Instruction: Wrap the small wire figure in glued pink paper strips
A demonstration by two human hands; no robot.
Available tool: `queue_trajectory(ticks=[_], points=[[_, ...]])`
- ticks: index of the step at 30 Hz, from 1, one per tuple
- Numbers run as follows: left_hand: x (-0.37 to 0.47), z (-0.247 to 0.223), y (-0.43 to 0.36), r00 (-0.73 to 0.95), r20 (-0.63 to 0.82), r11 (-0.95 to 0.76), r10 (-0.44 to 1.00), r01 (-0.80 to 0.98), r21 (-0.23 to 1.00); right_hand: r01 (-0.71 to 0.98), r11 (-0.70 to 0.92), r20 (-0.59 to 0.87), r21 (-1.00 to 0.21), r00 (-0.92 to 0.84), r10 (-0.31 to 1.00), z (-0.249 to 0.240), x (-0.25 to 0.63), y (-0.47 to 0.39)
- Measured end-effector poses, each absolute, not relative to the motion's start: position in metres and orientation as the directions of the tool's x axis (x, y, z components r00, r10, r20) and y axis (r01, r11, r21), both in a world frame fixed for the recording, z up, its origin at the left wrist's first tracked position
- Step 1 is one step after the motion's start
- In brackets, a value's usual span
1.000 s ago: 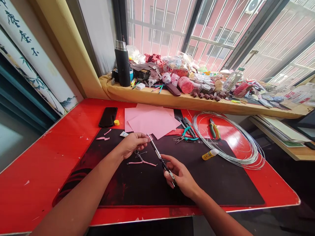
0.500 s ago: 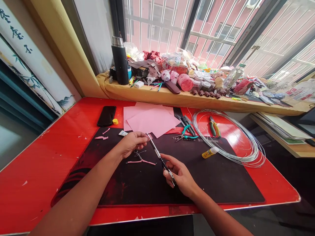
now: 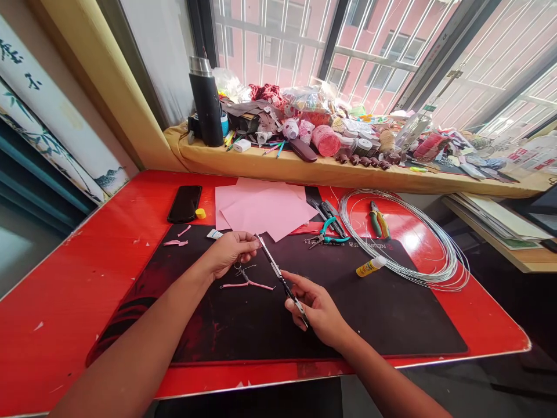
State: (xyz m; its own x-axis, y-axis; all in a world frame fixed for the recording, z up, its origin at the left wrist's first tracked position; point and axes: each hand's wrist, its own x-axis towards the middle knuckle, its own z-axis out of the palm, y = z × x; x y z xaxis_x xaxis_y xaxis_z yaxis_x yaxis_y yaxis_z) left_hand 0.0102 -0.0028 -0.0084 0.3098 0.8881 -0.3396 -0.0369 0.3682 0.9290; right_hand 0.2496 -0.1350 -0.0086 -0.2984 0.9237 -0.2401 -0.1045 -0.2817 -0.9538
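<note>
My right hand point(image 3: 307, 299) is closed around the handles of a pair of scissors point(image 3: 274, 266), whose blades point up and left. The blade tips reach the fingertips of my left hand point(image 3: 237, 249), which are pinched together; whatever they hold is too small to make out. Below my left hand, a twisted wire piece with pink-wrapped arms point(image 3: 248, 284) lies on the black mat point(image 3: 348, 313). A small white tube point(image 3: 214, 234) lies just behind my left wrist.
Pink sheets point(image 3: 265, 209), a phone point(image 3: 185, 204), teal pliers point(image 3: 324, 233), green-yellow pliers point(image 3: 380, 222), a wire coil point(image 3: 448, 270) and a glue bottle point(image 3: 371, 266) lie on the red table point(image 3: 56, 278). A cluttered sill point(image 3: 261, 165) runs behind.
The view has shifted slightly. Both hands and the scissors keep nearly the same pose, with the blade tips still at my left fingertips.
</note>
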Motion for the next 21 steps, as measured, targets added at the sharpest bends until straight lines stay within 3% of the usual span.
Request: queue_trajectory(ticks=[7, 13, 16, 21], points=[[0.01, -0.007, -0.004, 0.292, -0.333, 0.368, 0.896, -0.073, 0.927, -0.046, -0.254, -0.228, -0.966, -0.314, 0.922, -0.008, 0.251, -0.129], [0.009, -0.006, -0.004, 0.245, -0.29, 0.337, 0.925, -0.18, 0.924, 0.272, -0.096, -0.155, -0.958, -0.205, 0.966, -0.005, 0.253, -0.095], [0.009, -0.002, -0.004, 0.236, -0.29, 0.334, 0.927, -0.172, 0.927, 0.488, 0.033, -0.071, -0.872, -0.194, 0.978, -0.004, 0.252, -0.072], [0.009, 0.006, -0.007, 0.239, -0.283, 0.321, 0.929, -0.142, 0.936, 0.795, 0.104, -0.054, -0.597, -0.169, 0.984, 0.005, 0.242, -0.046]])
